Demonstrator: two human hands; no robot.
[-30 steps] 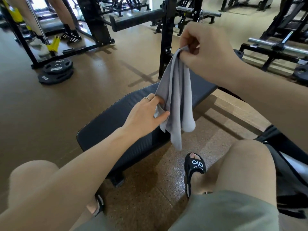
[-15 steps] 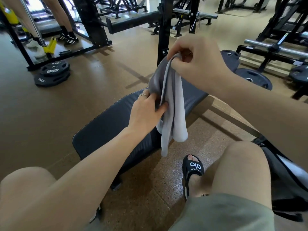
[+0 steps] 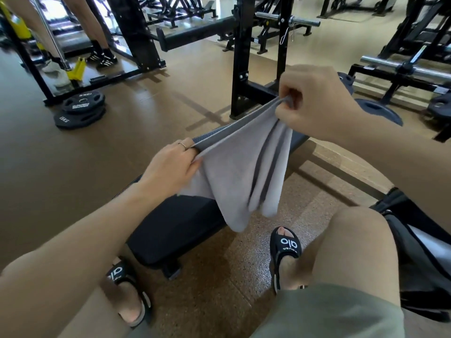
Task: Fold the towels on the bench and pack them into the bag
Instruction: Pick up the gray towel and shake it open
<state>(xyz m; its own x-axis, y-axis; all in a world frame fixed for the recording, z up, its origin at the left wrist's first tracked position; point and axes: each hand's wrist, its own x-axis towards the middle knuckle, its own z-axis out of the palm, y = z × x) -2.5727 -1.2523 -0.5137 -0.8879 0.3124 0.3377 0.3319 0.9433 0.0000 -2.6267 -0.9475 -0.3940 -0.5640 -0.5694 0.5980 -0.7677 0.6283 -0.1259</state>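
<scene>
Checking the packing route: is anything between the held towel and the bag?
Only the person's right knee. The towel, pinched by left hand and right hand, hangs over the bench; the bag sits beyond that knee.

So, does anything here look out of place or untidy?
Only mildly: the grey towel, stretched between left hand and right hand, hangs bunched in uneven folds over the bench. Nothing looks spilled or damaged.

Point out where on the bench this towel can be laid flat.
Bare pad shows on the bench at its near end, below the left hand and above the sandals. The far end, under the hanging towel and the right hand, is crowded by the black rack upright.
</scene>
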